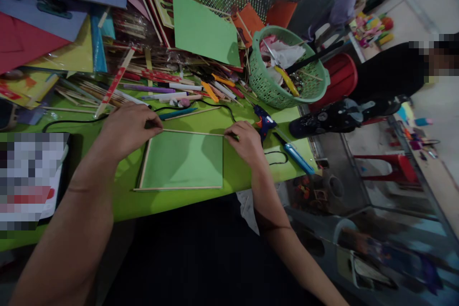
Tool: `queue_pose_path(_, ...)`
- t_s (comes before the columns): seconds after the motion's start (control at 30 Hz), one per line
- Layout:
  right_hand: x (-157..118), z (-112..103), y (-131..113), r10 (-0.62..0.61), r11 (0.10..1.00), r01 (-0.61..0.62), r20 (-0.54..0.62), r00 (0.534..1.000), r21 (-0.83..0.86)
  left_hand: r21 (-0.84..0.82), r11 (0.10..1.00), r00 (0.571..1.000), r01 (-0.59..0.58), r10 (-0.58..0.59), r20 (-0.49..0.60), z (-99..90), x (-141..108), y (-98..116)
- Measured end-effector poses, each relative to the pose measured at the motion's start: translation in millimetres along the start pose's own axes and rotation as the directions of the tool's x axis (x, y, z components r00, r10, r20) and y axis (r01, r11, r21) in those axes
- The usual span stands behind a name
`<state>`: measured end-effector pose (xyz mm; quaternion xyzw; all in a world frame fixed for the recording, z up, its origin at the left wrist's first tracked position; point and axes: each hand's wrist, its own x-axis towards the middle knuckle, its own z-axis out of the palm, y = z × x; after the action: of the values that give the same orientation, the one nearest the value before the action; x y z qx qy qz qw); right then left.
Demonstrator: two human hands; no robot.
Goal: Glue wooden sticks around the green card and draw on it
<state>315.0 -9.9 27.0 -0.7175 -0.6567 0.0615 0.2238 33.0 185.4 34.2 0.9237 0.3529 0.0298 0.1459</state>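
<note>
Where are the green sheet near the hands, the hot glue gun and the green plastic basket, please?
Green sheet (182, 162), head view, middle of its face.
Hot glue gun (265, 120), head view, its blue body.
Green plastic basket (263, 84), head view, near outer wall.

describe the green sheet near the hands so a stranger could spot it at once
Find the near edge of the lime-green table. The green sheet lies flat there, its far corners by the left hand and right hand. The other green sheet lies back on the clutter; this one has thin wooden sticks along its near, far and left edges.
</note>
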Motion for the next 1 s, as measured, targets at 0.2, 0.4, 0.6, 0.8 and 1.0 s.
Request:
queue_pose_path(0.2, 1.8, -1.5, -2.3, 0.0, 0.998, 0.003, 0.044, 0.999, -0.069, -0.01, 1.0, 1.0, -0.006, 0.006, 0.0, 0.7, 0.0, -0.7)
queue_pose_path(0.4, 3.3, -0.6, -3.6, -0.007, 0.991, 0.015, 0.064, 0.998, -0.136, 0.002, 1.0, 1.0, -0.009, 0.009, 0.016, 0.1, 1.4, -1.1)
queue_pose_path(0.6, 2.9, -0.9, -5.7, 0.0, 0.986, 0.015, 0.087, 0.996, -0.164, -0.008, 0.999, 0.999, -0.041, 0.041, 0.016, -0.4, 1.0, -3.0)
queue_pose_path(0.8, 3.8, -1.7, -6.3, -0.015, 0.984, 0.032, 0.093, 0.996, -0.175, -0.012, 0.999, 0.999, -0.04, 0.039, -0.024, 1.9, -1.1, -1.4)
queue_pose_path(1.0, 2.4, 2.2, -0.5, -0.098, 0.981, 0.11, 0.08, 0.992, -0.163, -0.128, 0.992, 0.996, 0.011, -0.023, -0.092, 0.1, -2.5, -2.4)
